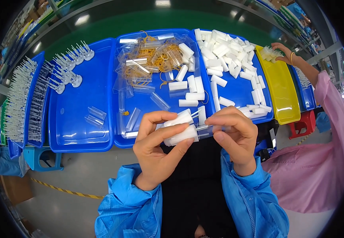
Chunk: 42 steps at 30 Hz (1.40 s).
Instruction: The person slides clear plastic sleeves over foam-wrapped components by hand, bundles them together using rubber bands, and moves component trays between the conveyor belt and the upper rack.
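Note:
My left hand (153, 150) is closed around white cylindrical pieces (186, 135), held side by side, with thin pale rods (196, 113) sticking out of their right ends. From the right, my right hand (238, 139) pinches a short clear plastic tube (208, 131) between thumb and fingers. The tube lies at the end of the lower white piece and seems to surround its rods; how far it reaches is partly hidden by my fingers. Both hands are above the front edge of the middle blue tray (121, 138).
The middle tray holds yellow rubber bands (153, 51), clear tubes (160, 101) and white cylinders. More white cylinders (219, 49) fill the right blue tray. Pronged white parts (76, 80) stand in the left one. A co-worker's hand (283, 51) reaches over a yellow tray (285, 93).

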{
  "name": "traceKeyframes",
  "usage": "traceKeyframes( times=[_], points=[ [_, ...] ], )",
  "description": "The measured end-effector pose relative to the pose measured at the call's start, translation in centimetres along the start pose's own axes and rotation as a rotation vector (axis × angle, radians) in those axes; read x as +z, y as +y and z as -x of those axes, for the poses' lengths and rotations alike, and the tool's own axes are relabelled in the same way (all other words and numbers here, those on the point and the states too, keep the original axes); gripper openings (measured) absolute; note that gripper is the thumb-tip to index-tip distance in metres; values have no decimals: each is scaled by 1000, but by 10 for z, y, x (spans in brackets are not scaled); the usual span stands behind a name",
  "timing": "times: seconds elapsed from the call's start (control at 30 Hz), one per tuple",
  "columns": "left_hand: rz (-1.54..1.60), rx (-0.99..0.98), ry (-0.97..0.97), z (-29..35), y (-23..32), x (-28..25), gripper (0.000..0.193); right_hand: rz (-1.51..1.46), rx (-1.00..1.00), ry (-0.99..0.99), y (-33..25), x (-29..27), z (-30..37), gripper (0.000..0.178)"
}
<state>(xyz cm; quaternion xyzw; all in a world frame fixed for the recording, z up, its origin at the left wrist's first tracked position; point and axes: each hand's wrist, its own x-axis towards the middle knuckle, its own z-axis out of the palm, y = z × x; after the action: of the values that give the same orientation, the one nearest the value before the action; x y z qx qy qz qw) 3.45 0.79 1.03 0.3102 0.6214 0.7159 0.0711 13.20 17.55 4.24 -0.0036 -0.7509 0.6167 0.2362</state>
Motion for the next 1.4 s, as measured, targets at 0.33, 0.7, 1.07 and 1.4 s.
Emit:
traceKeyframes(
  times=[0.33, 0.7, 1.07, 1.4],
  points=[
    [-52, 80, 52, 0, 3, 2, 29, 47, -48, 26, 0, 7, 0, 29],
    [-173, 141, -21, 1, 6, -2, 28, 273, -152, 13, 0, 5, -2, 35],
    [-182, 136, -51, 2, 10, -2, 28, 307, -165, -16, -5, 4, -2, 35],
    [-145, 117, -9, 2, 2, -3, 24, 460, -240, -45, 0, 7, -8, 32]
  ],
)
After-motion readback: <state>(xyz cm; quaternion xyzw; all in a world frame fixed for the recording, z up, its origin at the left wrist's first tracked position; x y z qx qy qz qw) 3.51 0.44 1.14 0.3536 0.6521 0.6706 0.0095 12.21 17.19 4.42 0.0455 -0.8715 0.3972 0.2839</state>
